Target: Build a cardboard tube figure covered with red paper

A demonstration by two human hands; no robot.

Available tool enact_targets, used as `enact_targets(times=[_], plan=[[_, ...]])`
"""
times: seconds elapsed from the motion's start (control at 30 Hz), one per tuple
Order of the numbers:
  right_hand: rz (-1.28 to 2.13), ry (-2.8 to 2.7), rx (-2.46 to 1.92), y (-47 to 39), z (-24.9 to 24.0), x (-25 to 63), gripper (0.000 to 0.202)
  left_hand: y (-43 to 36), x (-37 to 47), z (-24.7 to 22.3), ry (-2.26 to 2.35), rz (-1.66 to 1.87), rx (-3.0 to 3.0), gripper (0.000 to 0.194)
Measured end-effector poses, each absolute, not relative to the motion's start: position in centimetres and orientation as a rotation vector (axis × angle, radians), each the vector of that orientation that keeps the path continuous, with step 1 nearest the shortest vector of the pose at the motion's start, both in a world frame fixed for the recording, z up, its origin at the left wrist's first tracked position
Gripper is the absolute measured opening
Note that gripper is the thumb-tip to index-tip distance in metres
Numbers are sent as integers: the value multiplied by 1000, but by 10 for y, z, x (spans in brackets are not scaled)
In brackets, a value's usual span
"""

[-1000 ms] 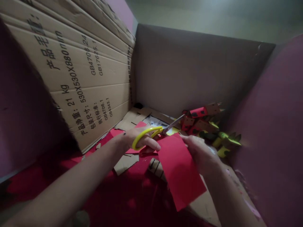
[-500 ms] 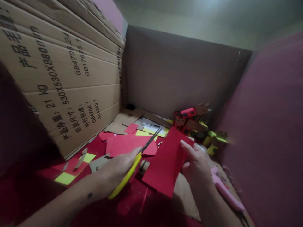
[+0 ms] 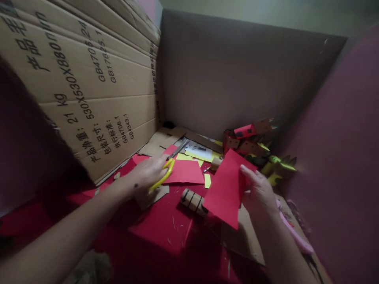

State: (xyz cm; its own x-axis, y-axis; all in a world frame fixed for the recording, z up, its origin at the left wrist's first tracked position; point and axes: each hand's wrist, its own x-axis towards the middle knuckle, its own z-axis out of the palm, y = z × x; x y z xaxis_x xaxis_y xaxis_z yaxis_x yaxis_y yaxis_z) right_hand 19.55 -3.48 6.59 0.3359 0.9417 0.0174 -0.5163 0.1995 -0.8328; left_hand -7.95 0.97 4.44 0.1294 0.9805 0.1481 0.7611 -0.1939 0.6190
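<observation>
Yellow-handled scissors point(image 3: 164, 174) are gripped in my left hand point(image 3: 149, 171), their blades pointing forward over the paper pieces. Below that hand lies a flat red paper sheet point(image 3: 188, 172), with a torn cardboard scrap point(image 3: 153, 197) nearer to me. My right hand point(image 3: 260, 193) pinches another red paper sheet point(image 3: 226, 185) by its right side, thumb on top and the sheet tilted above the table. A cardboard tube point(image 3: 192, 200) with black stripes lies partly behind the sheet's left edge. The scissors and the raised sheet are apart.
A printed picture sheet point(image 3: 198, 150) lies further back on yellow paper. Several red and cardboard figures point(image 3: 244, 138) and yellow-green ones point(image 3: 278, 167) stand at the back right. A pink tool point(image 3: 296, 234) rests beside my right forearm. A big cardboard panel point(image 3: 118, 79) walls the left.
My left hand has moved left and forward with the scissors, away from the raised red sheet. More of the striped tube shows. The yellow scraps at the left no longer show. The view has shifted.
</observation>
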Motion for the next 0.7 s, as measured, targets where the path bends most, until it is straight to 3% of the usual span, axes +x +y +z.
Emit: enact_targets(times=[0.27,0.5,0.7], plan=[[1094,-598,-825,-22,53,207,19,57,-86,37,1856,583,2188,38],[1167,-638,-742,-18,38,202,16,15,-27,69,1143,531,2163,46],[1160,-668,-734,-20,37,198,19,9,15,77,861,437,1785,26]])
